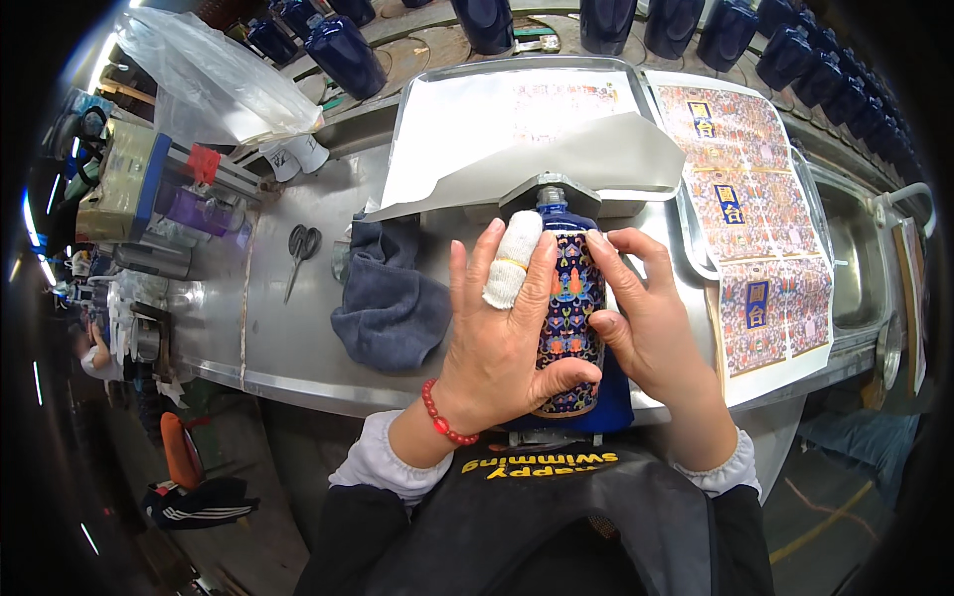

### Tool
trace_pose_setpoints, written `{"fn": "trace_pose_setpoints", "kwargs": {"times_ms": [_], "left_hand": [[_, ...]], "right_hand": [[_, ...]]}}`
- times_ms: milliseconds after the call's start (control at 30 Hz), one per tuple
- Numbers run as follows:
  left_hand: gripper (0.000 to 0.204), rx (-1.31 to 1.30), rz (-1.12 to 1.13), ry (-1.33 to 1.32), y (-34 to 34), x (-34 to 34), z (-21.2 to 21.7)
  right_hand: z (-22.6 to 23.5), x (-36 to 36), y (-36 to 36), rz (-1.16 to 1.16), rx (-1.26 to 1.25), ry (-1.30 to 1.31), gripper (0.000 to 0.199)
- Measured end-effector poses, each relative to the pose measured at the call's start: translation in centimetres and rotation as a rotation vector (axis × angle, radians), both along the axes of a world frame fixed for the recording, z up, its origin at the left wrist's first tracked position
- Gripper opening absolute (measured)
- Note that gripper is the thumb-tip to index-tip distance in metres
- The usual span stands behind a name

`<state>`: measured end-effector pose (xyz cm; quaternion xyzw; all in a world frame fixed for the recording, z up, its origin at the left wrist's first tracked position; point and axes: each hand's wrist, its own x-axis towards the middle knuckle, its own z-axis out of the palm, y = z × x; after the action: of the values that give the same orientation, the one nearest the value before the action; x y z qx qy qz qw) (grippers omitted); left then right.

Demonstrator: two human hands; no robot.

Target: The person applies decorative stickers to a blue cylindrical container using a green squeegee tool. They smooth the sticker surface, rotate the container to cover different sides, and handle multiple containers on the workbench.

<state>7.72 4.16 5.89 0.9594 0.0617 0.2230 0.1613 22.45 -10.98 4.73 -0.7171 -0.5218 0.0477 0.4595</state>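
A dark blue bottle (571,298) lies in front of me, its neck pointing away into a grey metal bracket (550,186). A colourful floral decal covers its upper face. My left hand (502,333) rests flat along the bottle's left side, fingers spread, thumb across the lower part of the decal. One finger of it wears a white cloth wrap (515,260) with a yellow band. From the right, my right hand (656,323) touches the bottle's edge with index fingertip and thumb tip, its fingers apart. Part of the bottle is hidden under the hands.
Left of the bottle are a dark blue cloth (391,308) and black scissors (302,248). Behind it, a metal tray (402,124) holds white paper. Printed decal sheets (765,228) lie at the right, beside a sink (860,273). Several blue bottles (346,58) stand along the back.
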Motion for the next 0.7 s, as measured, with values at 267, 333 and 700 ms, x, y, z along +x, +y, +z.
{"fn": "trace_pose_setpoints", "kwargs": {"times_ms": [267,333,700], "left_hand": [[0.117,0.034,0.001,0.034,-0.2,0.1,0.3],[0.119,-0.002,-0.008,0.013,-0.3,0.2,0.3],[0.121,-0.043,-0.049,-0.008,-1.7,-3.0,-0.5]], "right_hand": [[-0.8,0.0,-0.9,0.002,-0.016,-0.006,0.06],[-1.1,-0.1,-1.2,0.007,-0.012,0.006,0.06],[-1.8,-2.5,-4.1,0.081,-0.038,-0.041,0.06]]}}
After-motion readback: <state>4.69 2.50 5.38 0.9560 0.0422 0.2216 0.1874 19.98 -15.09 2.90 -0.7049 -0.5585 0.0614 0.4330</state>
